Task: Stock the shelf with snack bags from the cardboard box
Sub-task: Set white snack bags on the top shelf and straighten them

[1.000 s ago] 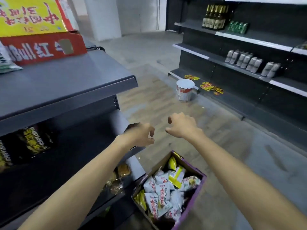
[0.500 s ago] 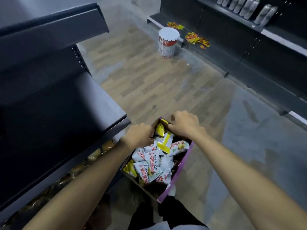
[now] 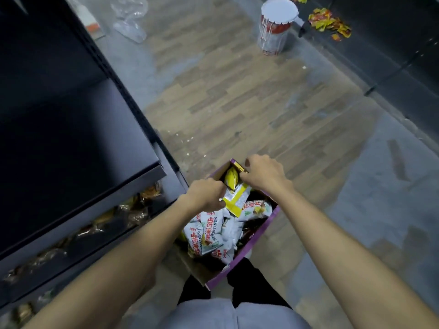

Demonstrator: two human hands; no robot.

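Lower centre: cardboard box (image 3: pixel 259 236) holds white-red and yellow snack bags (image 3: pixel 209 233) | our left hand (image 3: pixel 206 194) and right hand (image 3: pixel 263 174) curl into its far end, we cannot tell what they clasp | dark shelf (image 3: pixel 71 150) edge left | open floor (image 3: pixel 237 103) above.

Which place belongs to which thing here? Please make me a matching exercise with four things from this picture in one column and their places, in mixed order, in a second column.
Things
1. cardboard box
2. white-lidded bucket
3. clear plastic wrap
4. red and yellow wrappers

Places
A. on the low dark shelf at the top right
B. on the floor nearest the person, full of snack bags
C. crumpled on the floor at the top left
D. upright on the floor at the top, just left of the wrappers

Pairs: 1-B, 2-D, 3-C, 4-A
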